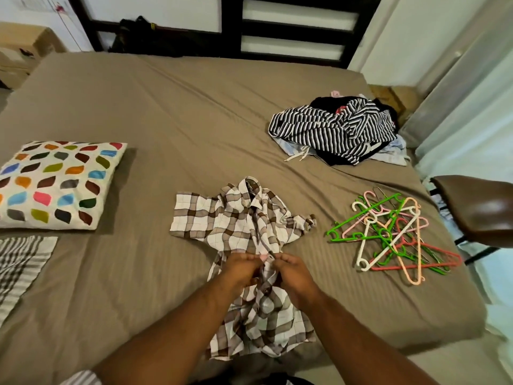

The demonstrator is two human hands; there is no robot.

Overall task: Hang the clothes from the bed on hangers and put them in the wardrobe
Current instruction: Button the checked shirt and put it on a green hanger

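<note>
A brown-and-white checked shirt (236, 218) lies spread on the bed (166, 112), collar pointing away from me. My left hand (241, 269) and my right hand (294, 276) pinch the shirt's front placket at its middle, fingertips almost touching. To the right lies a tangle of several plastic hangers (394, 234) in green, white, pink, peach and red. Farther back on the right sits a pile of clothes (341, 129) topped by a black-and-white striped garment.
A white pillow with coloured leaf shapes (55, 184) lies at the left, with a grey striped cloth (22, 268) below it. A brown chair (483, 209) stands off the bed's right edge. The dark headboard (236, 29) is at the far end.
</note>
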